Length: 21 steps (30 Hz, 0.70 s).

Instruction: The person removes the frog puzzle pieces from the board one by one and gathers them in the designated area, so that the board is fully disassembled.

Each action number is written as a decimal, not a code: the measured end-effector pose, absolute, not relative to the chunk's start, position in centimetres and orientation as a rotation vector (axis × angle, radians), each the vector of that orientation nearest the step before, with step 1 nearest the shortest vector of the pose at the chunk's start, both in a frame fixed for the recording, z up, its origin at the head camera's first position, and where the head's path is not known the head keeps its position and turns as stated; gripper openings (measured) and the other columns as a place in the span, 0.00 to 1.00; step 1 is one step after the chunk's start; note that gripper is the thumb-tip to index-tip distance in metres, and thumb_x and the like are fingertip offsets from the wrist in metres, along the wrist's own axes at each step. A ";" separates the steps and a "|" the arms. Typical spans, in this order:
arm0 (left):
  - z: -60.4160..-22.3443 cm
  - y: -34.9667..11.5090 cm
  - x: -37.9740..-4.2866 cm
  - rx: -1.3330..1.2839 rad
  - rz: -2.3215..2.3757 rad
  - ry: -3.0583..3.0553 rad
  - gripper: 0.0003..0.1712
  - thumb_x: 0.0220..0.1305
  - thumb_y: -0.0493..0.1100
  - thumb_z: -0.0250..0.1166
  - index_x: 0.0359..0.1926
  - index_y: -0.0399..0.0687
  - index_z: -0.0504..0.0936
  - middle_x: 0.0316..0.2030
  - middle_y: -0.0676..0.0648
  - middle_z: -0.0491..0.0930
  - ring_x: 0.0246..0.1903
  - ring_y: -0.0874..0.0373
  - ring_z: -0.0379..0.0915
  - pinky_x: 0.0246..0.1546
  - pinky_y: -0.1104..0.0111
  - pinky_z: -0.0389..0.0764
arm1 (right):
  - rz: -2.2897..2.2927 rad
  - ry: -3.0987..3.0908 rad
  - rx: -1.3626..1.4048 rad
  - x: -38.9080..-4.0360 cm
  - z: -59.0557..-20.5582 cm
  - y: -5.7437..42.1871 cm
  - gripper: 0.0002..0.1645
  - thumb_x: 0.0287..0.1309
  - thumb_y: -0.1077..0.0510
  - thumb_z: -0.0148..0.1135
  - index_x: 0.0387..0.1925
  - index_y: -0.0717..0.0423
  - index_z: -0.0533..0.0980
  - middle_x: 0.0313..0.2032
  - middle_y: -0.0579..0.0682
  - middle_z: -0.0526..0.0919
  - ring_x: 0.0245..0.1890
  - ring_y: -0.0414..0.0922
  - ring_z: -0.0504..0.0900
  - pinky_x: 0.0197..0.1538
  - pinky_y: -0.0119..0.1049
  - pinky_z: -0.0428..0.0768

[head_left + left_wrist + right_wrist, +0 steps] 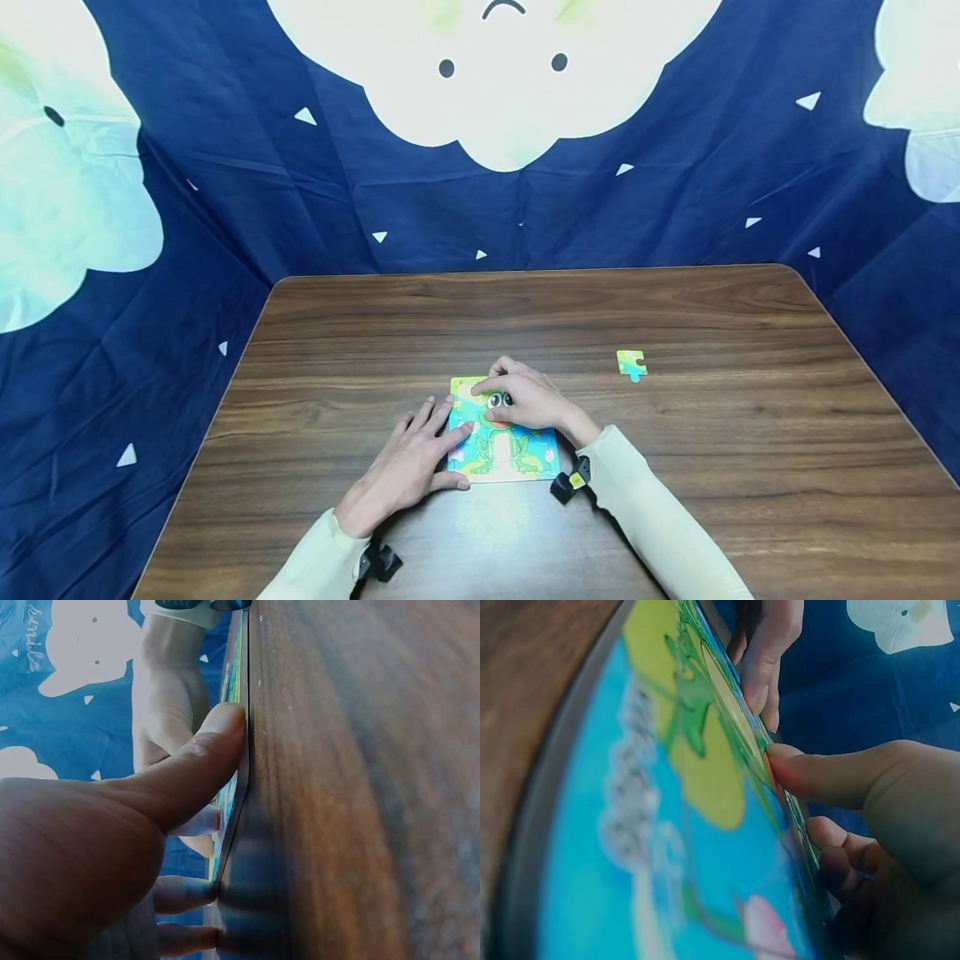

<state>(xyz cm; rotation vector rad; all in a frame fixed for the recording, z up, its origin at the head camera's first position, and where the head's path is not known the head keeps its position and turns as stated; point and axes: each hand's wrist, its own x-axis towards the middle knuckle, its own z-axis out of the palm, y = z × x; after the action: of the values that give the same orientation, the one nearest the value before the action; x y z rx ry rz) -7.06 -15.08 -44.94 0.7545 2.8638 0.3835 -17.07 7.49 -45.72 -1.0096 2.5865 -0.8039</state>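
Observation:
A frog jigsaw puzzle (504,454) in a thin tray lies on the table, its pieces forming a green frog on blue. My left hand (408,467) rests along its left side with fingers spread, the thumb at the lower edge. In the left wrist view, the left thumb (202,754) lies against the puzzle's rim. My right hand (528,398) reaches over the upper part, covering some of it. Its thumb and index finger touch the surface beside the frog's eyes. In the right wrist view, the right thumb (817,776) presses on the picture, with the other fingers bent.
A loose puzzle piece (632,364), yellow-green and blue, lies on the table to the right, beyond the right hand. The brown wooden table (750,417) has rounded far corners. A dark blue cloth (225,167) with white clouds hangs behind and at the sides.

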 end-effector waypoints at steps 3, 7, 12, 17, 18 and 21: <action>-45.0 -15.1 -7.1 0.750 0.387 2.858 0.42 0.58 0.65 0.67 0.70 0.55 0.72 0.74 0.32 0.60 0.72 0.27 0.55 0.63 0.33 0.65 | -0.800 2.588 -0.997 -17.1 -45.7 7.4 0.22 0.60 0.51 0.69 0.57 0.41 0.82 0.48 0.45 0.74 0.42 0.41 0.69 0.42 0.34 0.67; -44.9 -15.1 -7.1 0.752 0.398 2.855 0.42 0.58 0.65 0.67 0.70 0.55 0.72 0.75 0.32 0.60 0.72 0.27 0.55 0.63 0.33 0.65 | -0.776 2.593 -0.985 -17.1 -45.7 7.3 0.21 0.60 0.51 0.70 0.56 0.41 0.81 0.49 0.46 0.74 0.43 0.42 0.70 0.42 0.34 0.68; -44.9 -15.2 -7.1 0.750 0.403 2.853 0.42 0.58 0.65 0.67 0.70 0.55 0.72 0.75 0.32 0.60 0.72 0.27 0.55 0.64 0.33 0.64 | -0.736 2.595 -1.009 -17.2 -45.7 7.1 0.22 0.62 0.51 0.69 0.58 0.41 0.80 0.51 0.46 0.72 0.44 0.42 0.70 0.41 0.35 0.67; -44.8 -15.3 -7.0 0.757 0.397 2.857 0.42 0.58 0.65 0.67 0.70 0.55 0.72 0.74 0.32 0.60 0.72 0.27 0.56 0.63 0.33 0.65 | -0.715 2.588 -1.048 -17.2 -45.8 7.3 0.25 0.63 0.49 0.67 0.62 0.39 0.78 0.51 0.46 0.71 0.42 0.42 0.68 0.39 0.33 0.65; -44.9 -15.3 -7.1 0.762 0.392 2.860 0.42 0.58 0.65 0.67 0.70 0.54 0.72 0.74 0.32 0.60 0.72 0.27 0.56 0.63 0.34 0.65 | -0.717 2.590 -1.052 -17.3 -45.9 7.3 0.26 0.63 0.48 0.68 0.62 0.39 0.78 0.51 0.46 0.71 0.42 0.41 0.68 0.38 0.32 0.65; -44.9 -15.2 -7.1 0.775 0.380 2.869 0.42 0.58 0.65 0.67 0.70 0.54 0.72 0.74 0.32 0.60 0.72 0.27 0.56 0.63 0.34 0.66 | -0.742 2.592 -1.041 -17.3 -46.0 7.5 0.26 0.60 0.46 0.69 0.61 0.40 0.80 0.51 0.46 0.72 0.41 0.41 0.68 0.37 0.31 0.66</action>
<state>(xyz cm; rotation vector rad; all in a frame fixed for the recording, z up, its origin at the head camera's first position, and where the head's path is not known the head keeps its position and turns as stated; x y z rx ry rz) -7.09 -15.18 -44.88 0.7750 2.8686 0.3803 -17.27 7.49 -45.97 -1.0409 2.5915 -0.7421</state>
